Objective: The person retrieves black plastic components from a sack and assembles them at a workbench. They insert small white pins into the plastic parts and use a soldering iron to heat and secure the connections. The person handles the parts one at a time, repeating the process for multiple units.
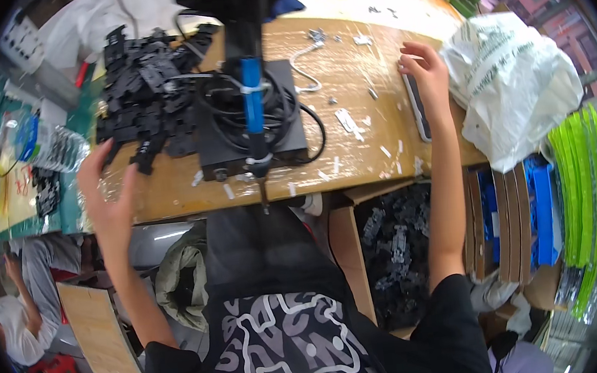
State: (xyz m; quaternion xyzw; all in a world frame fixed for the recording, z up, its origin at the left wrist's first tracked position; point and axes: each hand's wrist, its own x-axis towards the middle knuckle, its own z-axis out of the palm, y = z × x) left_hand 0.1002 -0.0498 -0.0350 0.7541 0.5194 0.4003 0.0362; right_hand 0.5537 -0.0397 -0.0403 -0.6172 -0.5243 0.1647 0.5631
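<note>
My left hand (108, 198) is at the left front of the table, thumb and fingers spread apart. Its fingertips are beside a heap of black plastic parts (149, 86), and nothing shows in its grasp. On the right, my right hand (429, 77) is over the far end of a dark, flat, phone-like object with a pale edge (417, 107). Its fingers are loosely bent and apart, with nothing visible between them. Upright in the middle stands a blue and black tool (252, 97) with a narrow metal tip, in front of a black box (294, 140) with coiled black cable.
Small white pieces (350, 122) and metal bits are scattered on the wooden table (374, 154). A white plastic bag (512, 87) lies at the right edge. Below is a box of dark parts (397, 242); green trays (590, 187) stand far right. Another person (20, 321) sits at left.
</note>
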